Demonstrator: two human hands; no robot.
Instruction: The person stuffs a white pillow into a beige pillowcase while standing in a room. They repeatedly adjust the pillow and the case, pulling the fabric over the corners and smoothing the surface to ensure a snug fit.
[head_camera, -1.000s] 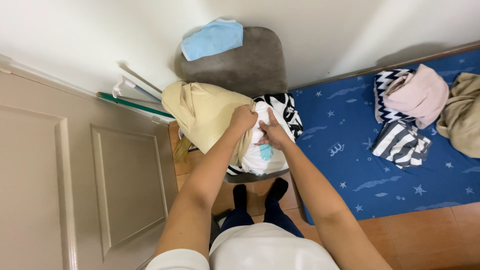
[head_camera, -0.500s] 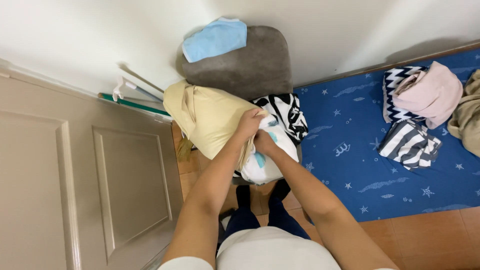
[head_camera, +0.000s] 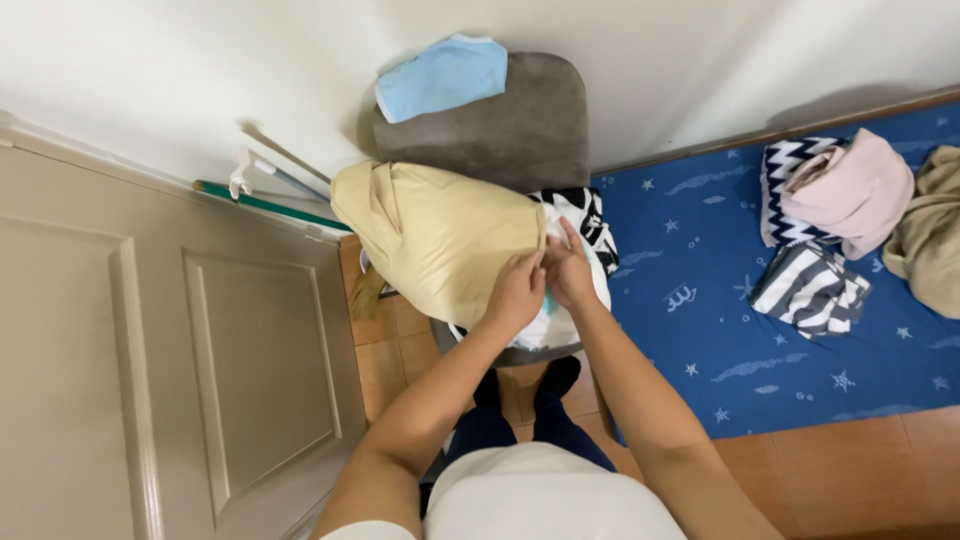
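A: Where are the hands?

B: Both sit together over the pile on the grey chair (head_camera: 520, 130). The left hand (head_camera: 517, 290) rests on the edge of the yellow cloth (head_camera: 435, 240), fingers curled down onto it. The right hand (head_camera: 572, 272) is just beside it, touching the white garment (head_camera: 560, 320) underneath.

A: Are the fingers clamped on anything?

B: The left fingers look pinched on the yellow cloth's edge. The right fingers are bent toward the same spot, with one finger pointing up, but I cannot tell whether they grip the white garment or only press on it.

A: And the yellow cloth itself?

B: It lies bunched on the chair seat, spreading left of the hands, over the white garment and next to a black-and-white patterned piece (head_camera: 590, 225).

A: What else is on the chair?

B: A light blue cloth (head_camera: 440, 78) lies on top of the backrest, against the wall.

A: Around it?

B: A beige door (head_camera: 150, 380) on the left, and a green-handled tool (head_camera: 265, 200) leaning at the wall beside it. To the right, a blue star-print mattress (head_camera: 720, 330) carries a pink garment (head_camera: 850, 190) on a zigzag piece (head_camera: 785, 180), a striped folded piece (head_camera: 810, 290), and a tan cloth (head_camera: 930, 240), all well apart from the hands.
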